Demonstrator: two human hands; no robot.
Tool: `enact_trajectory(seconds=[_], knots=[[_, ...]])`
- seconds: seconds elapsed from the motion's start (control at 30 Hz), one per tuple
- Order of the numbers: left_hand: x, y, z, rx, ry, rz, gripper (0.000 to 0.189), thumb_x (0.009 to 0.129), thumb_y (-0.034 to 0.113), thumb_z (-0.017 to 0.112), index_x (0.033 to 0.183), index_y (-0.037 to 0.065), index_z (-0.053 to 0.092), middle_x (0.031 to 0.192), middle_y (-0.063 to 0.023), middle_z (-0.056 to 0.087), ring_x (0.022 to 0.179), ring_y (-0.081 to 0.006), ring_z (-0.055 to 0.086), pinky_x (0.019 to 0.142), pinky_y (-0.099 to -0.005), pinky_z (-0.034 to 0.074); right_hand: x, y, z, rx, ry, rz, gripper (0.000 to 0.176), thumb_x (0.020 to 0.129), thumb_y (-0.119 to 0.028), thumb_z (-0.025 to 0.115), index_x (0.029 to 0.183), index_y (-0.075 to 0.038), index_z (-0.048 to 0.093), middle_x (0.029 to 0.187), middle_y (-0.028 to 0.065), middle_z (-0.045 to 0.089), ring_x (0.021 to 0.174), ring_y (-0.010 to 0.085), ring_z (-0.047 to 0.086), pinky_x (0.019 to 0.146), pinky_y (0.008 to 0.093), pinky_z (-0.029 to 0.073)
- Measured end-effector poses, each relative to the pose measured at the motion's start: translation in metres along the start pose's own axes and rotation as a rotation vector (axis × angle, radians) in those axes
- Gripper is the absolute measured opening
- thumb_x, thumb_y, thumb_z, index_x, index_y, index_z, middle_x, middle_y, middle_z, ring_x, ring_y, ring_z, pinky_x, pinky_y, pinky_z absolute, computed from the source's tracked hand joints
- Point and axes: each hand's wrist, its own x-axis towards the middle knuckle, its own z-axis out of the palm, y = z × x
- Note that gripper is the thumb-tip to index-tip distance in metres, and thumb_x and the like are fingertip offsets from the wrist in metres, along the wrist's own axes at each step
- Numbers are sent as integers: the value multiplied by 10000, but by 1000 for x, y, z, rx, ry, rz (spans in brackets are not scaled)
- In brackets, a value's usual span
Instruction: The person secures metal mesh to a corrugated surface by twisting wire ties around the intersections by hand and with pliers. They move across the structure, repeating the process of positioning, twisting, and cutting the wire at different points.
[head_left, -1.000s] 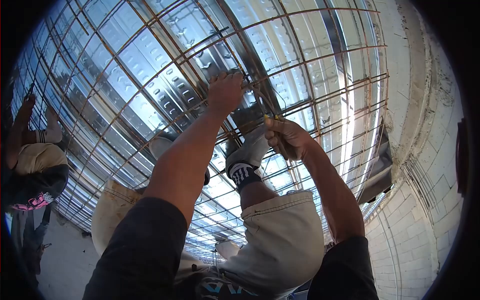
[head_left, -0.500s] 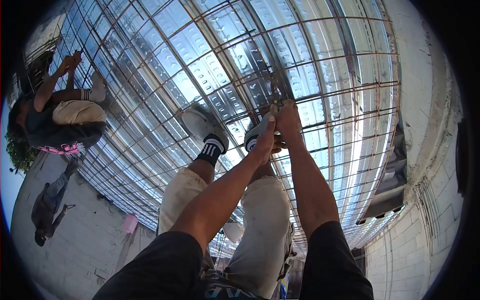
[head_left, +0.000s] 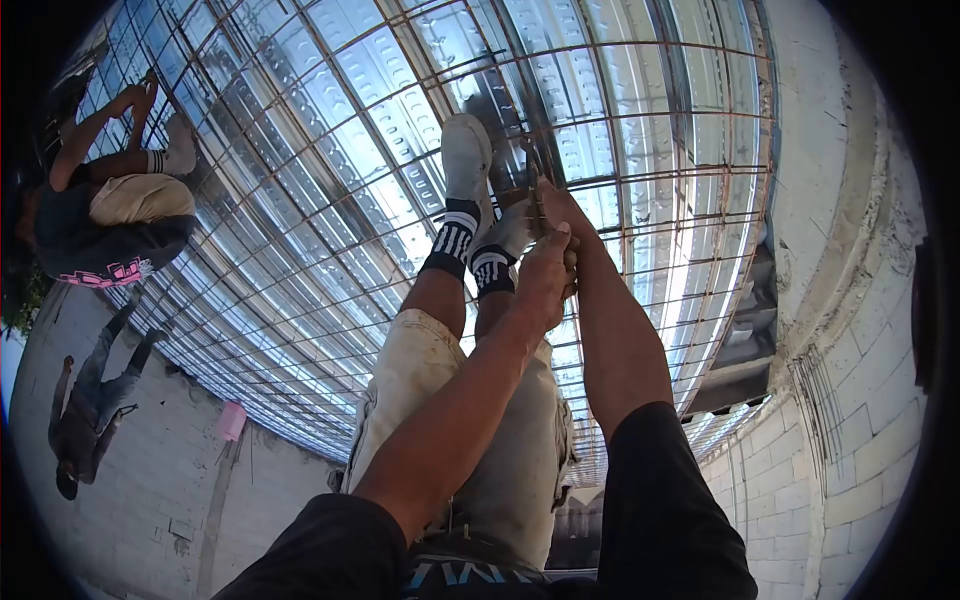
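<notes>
My right hand (head_left: 565,212) is closed round what look like slim dark pliers (head_left: 531,155), whose tip points up at the rebar mesh (head_left: 620,180). Just below it, my left hand (head_left: 548,272) is curled shut with the thumb on top. Whatever lies inside its fingers is hidden. Both hands are close together over the mesh, beside my grey shoes (head_left: 466,160). Thin rusty bars cross in a grid over the shiny ribbed metal decking (head_left: 400,150).
A co-worker (head_left: 120,215) crouches on the mesh at the left, hands near the bars. Another person (head_left: 90,410) is lower left by a grey wall (head_left: 150,480). A pink container (head_left: 231,421) is nearby. Block wall (head_left: 850,420) and a gap (head_left: 735,340) border the decking at right.
My left hand has dropped slightly below the right and closed into a fist. The view has shifted, and my left shoe now sits closer to the other. The person at lower left has moved.
</notes>
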Motion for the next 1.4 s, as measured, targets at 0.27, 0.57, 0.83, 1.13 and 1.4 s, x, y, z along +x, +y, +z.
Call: enact_trajectory(seconds=[0.27,0.57,0.83,1.13,1.4], knots=[[-10,57,8,-107,1,-93,264,988,375,577,891,129,591,618,80,392,490,-61,310,475,-245,274,-58,-76,4,-202,-12,47,378,899,-403,675,926,-25,668,719,97,659,637,169,634,595,351,491],[-7,112,17,-199,-25,-250,301,983,376,596,976,76,607,677,57,464,511,-65,380,476,-240,340,-55,-86,-3,-465,56,155,342,867,-378,667,891,-38,631,716,67,577,694,176,581,630,362,473],[-27,109,39,-493,-5,-254,255,990,324,590,1037,74,595,705,27,518,580,-93,478,536,-268,417,-76,-123,15,-869,209,216,728,902,-540,586,1236,99,481,1246,326,560,1160,455,582,934,496,509],[-17,113,71,-573,26,-152,250,969,333,621,1023,93,577,750,3,518,597,-119,496,557,-283,430,-65,-127,-6,-1218,339,89,584,938,-413,524,1306,39,479,1271,263,541,1112,393,610,929,490,494],[-17,110,81,-506,-7,-193,252,971,320,621,1062,85,607,808,-27,625,660,-148,593,618,-312,491,-20,-91,-33,-271,-151,222,624,1008,-579,334,1029,-19,607,776,103,597,714,257,573,616,405,454]])
